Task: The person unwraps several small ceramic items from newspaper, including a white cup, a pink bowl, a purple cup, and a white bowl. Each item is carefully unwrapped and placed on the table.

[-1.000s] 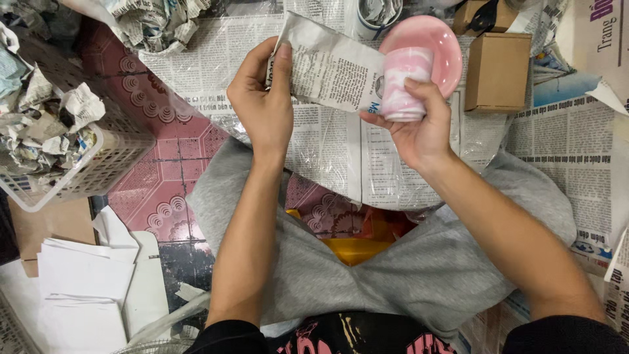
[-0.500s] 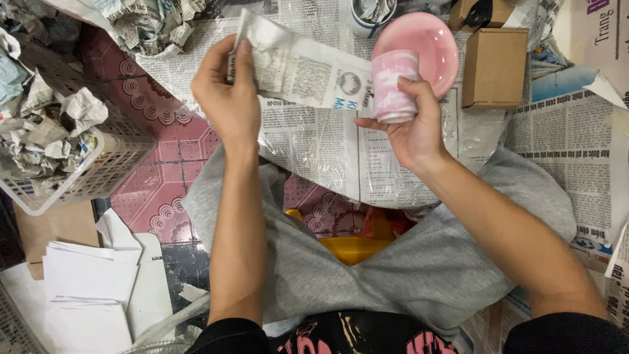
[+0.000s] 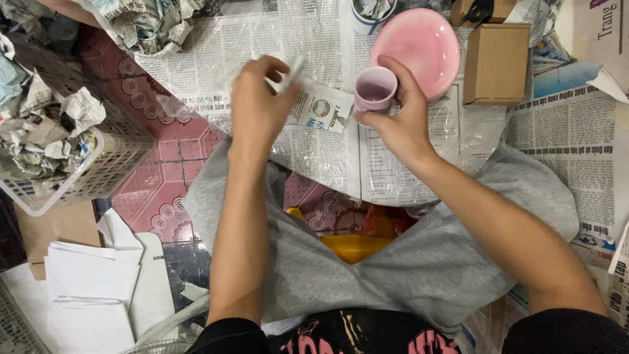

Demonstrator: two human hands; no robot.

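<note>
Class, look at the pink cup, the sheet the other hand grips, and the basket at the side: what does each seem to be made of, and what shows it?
Pink cup: probably glazed ceramic, judging by its smooth glossy surface and thick rim; plastic is possible. Sheet: newsprint, thin, matte, printed, creased. Basket: white plastic, with a moulded lattice wall.

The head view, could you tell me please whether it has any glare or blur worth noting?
Head view: lighting is even, with soft glare on the clear plastic sheet over the newspapers; the folded newspaper strip in the left hand is slightly motion-blurred at its top end; the pink cup in the right hand and the pink plate are sharp.
</note>
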